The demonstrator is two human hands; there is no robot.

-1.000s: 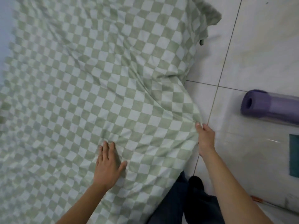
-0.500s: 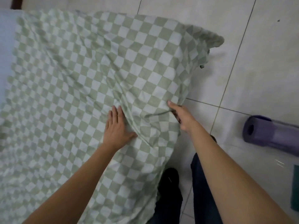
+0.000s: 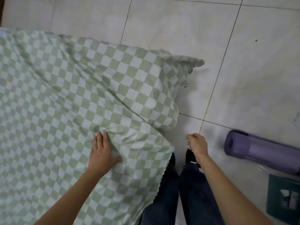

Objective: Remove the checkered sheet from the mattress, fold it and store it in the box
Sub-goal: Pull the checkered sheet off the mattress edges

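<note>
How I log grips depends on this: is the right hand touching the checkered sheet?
Apart. The head view shows bare floor between the curled right hand and the edge of the checkered sheet; only the left hand presses on it.

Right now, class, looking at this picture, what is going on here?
A person stands beside a checkered sheet that lies spread out and rumpled, not yet folded. The left hand presses flat on it. The right hand hangs off its edge over the tiled floor, fingers curled, holding nothing.
</note>
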